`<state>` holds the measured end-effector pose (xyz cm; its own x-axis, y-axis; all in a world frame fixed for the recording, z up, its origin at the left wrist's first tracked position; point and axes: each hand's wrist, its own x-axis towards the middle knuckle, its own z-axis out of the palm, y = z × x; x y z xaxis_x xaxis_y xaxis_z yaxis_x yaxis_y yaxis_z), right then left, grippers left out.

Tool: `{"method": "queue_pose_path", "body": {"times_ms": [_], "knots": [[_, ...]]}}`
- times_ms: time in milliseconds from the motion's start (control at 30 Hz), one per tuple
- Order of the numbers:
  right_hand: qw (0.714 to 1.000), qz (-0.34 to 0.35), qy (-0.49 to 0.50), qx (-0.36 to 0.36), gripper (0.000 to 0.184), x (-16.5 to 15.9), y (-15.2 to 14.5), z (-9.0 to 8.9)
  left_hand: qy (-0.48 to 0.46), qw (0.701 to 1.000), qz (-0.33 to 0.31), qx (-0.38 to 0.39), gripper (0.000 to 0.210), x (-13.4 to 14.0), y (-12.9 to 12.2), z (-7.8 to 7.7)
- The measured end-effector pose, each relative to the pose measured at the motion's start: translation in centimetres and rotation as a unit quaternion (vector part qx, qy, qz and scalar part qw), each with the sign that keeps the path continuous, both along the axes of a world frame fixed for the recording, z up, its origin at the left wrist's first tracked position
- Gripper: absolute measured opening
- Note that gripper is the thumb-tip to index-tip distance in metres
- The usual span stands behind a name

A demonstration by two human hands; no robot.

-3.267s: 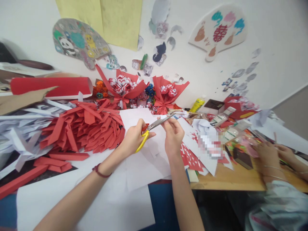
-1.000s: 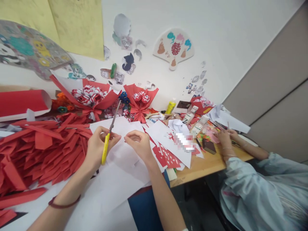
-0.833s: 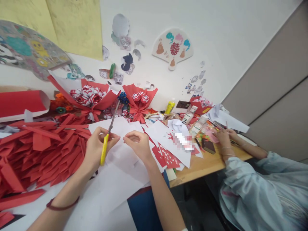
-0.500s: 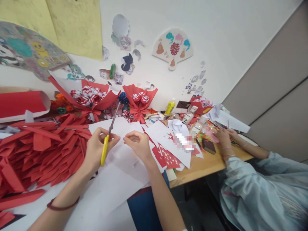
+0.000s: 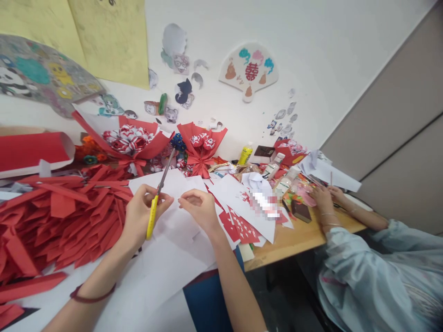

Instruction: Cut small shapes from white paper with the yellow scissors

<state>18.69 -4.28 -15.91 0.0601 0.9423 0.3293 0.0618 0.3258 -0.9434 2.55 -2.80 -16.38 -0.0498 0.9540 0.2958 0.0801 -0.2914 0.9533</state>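
Observation:
My left hand [image 5: 140, 212] is closed around a pair of yellow-handled scissors [image 5: 152, 216], seen nearly edge-on, with the grey blades pointing up and away. Its thumb and forefinger reach toward my right hand [image 5: 200, 207], whose fingers are pinched together a short gap away. Whatever lies between those right fingertips, if anything, is too small to make out. Both hands are above white paper sheets [image 5: 173, 258]. To the left of my left hand is a large heap of folded red paper strips [image 5: 83, 226].
Red-wrapped bouquets [image 5: 202, 159] stand against the wall, near a yellow bottle [image 5: 245, 154]. Printed red paper [image 5: 244, 226] and clear bottles [image 5: 285, 183] lie to the right. Another person's hands [image 5: 323, 197] are at the table's right end. A red paper roll [image 5: 34, 152] lies far left.
The whole view has shifted very slightly. My hands keep the same pose, and the scissors stay in my left hand.

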Motion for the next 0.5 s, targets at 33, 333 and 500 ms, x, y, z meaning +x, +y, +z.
{"method": "queue_pose_path", "body": {"times_ms": [33,333,500], "knots": [[1.0,0.001,-0.001,0.001,0.014,0.0,0.03,-0.05,-0.001,1.0,-0.001,0.003,0.04,0.01,-0.03,0.01],[1.0,-0.006,0.005,-0.001,0.015,0.13,0.28,-0.22,0.014,1.0,0.013,0.006,0.04,0.12,-0.29,0.38],[1.0,0.004,0.014,-0.005,0.014,-0.1,0.27,-0.17,0.062,0.996,0.061,0.0,0.039,-0.25,-0.49,0.48]]}}
